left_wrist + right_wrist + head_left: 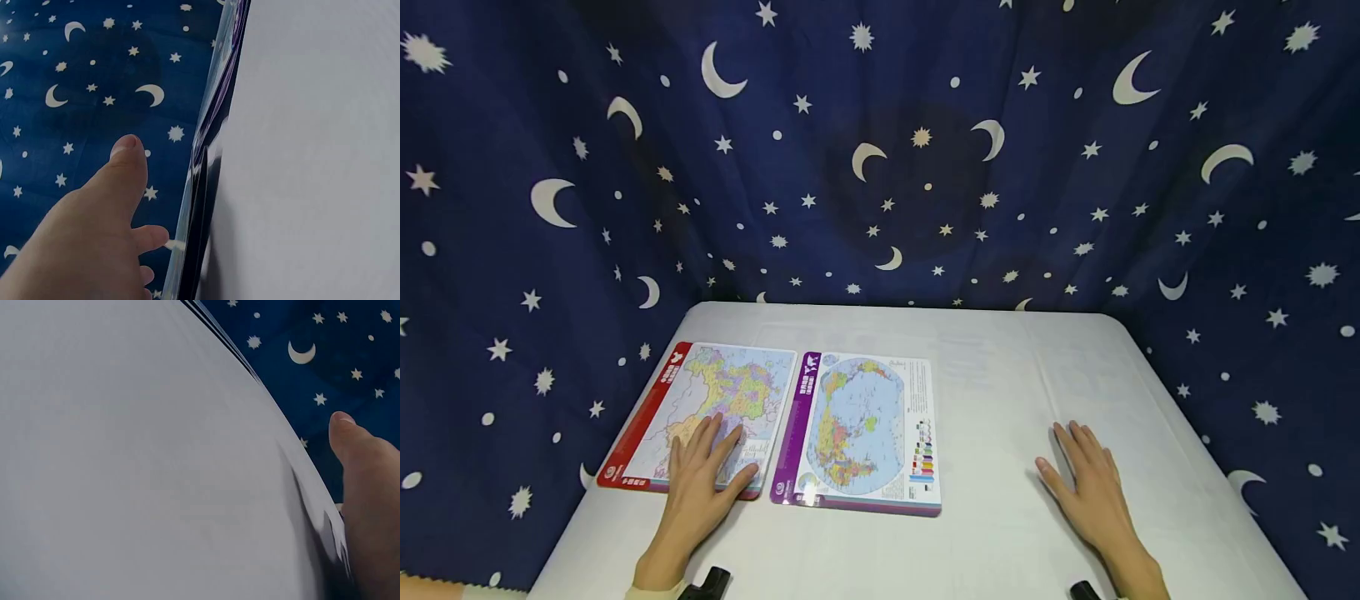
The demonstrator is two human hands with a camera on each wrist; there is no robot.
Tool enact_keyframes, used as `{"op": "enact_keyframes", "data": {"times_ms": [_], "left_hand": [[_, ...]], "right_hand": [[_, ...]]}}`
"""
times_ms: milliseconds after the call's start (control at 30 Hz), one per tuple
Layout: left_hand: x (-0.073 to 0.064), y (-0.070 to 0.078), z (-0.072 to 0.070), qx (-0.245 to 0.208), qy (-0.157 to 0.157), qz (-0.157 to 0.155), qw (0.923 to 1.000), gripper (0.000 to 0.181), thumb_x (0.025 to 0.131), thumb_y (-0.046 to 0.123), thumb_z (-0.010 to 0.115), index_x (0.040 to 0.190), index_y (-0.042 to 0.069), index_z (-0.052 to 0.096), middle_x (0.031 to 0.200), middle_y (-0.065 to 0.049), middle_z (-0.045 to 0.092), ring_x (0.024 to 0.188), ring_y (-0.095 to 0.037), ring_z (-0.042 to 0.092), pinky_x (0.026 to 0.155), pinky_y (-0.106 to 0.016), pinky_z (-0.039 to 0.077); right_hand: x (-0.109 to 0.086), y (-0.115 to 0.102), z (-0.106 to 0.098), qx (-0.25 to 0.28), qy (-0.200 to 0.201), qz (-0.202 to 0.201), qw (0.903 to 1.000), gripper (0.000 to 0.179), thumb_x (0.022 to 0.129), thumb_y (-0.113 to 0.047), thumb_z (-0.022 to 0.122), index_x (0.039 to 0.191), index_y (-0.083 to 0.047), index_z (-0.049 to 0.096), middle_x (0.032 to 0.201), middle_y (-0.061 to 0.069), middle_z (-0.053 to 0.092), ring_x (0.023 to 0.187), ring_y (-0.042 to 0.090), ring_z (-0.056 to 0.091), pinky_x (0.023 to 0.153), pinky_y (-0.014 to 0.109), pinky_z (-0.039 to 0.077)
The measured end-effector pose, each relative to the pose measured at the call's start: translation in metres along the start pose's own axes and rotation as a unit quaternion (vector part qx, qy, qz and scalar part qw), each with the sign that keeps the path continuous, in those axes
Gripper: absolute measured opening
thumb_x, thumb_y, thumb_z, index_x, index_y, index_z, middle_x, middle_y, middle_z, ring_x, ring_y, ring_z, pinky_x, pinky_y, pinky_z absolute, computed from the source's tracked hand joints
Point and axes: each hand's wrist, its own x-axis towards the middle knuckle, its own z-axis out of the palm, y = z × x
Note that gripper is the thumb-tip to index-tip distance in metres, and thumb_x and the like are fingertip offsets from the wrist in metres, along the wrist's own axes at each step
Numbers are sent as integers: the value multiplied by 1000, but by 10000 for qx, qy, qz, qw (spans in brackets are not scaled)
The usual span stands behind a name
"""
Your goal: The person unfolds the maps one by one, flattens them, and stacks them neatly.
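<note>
In the head view a map board with a red border [643,425] lies at the left of the table, printed with a coloured country map. My left hand [700,479] rests on its lower part with the fingers spread, covering some of the print. Just to its right lies a second map board with a purple border [857,433], showing an oval world map turned sideways. Well to the right, my right hand [1092,492] lies flat on the table and holds nothing. Each wrist view shows a thumb, the left thumb [128,169] and the right thumb [353,447], extended.
A white-covered table [992,450] with rounded far corners carries both boards. Dark blue curtain [917,192] with moons and stars hangs behind it and along both sides. Small black devices [707,583] sit at the wrists.
</note>
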Motion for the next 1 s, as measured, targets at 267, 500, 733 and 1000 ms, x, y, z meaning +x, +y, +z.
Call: {"op": "enact_keyframes", "data": {"times_ms": [267,500,733,1000], "left_hand": [[4,13,8,-155,-8,193,9997,64,83,40,84,139,11,69,160,-24,47,149,-49,37,118,-78,11],[1,25,17,-267,-65,374,9989,63,83,45,84,133,9,72,158,-25,50,147,-49,40,116,-79,13],[1,34,24,-305,-79,531,9981,61,82,44,84,130,8,74,153,-25,54,144,-48,44,114,-79,16],[1,45,29,-433,8,518,9977,62,79,40,88,127,3,73,147,-25,59,141,-48,47,113,-79,20]], "right_hand": [[3,-24,15,-34,-112,-209,9997,72,99,-43,70,156,-5,48,162,32,39,152,53,30,122,73,14],[-2,-49,29,-83,-276,-335,9990,72,98,-45,70,155,-6,50,162,29,41,151,52,32,120,72,18],[-1,-74,42,-65,-370,-558,9977,70,98,-47,70,153,-7,54,163,25,43,152,48,34,120,70,20],[-5,-107,57,101,-451,-991,9940,70,96,-50,70,152,-9,56,163,19,44,153,43,36,121,70,19]]}}
